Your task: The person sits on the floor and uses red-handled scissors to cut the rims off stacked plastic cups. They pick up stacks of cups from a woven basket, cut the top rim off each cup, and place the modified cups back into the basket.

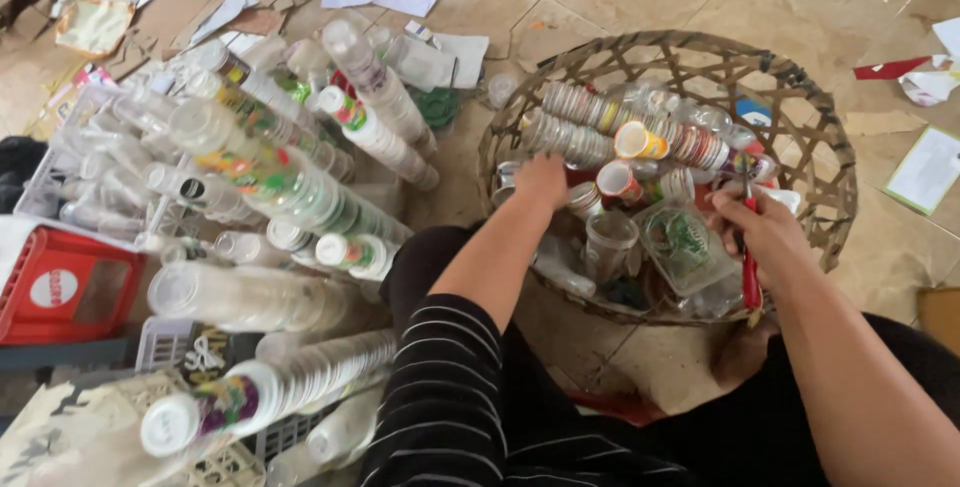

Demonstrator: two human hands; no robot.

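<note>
Reaching into the round woven bamboo basket (820, 117), left hand (541, 179) closed on clear plastic cups (585, 197); right hand (765, 232), nearby, gripped red-handled scissors (750, 277).

One woven basket (835, 137), one red crate (60, 292), one red-handled tool (750, 277), two hands; cup stacks too many to count.

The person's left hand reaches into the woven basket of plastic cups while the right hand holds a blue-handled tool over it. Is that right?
Not quite: in the head view the tool in the right hand has red handles, not blue. The rest stands: the left hand reaches into the woven basket of plastic cups.
</note>
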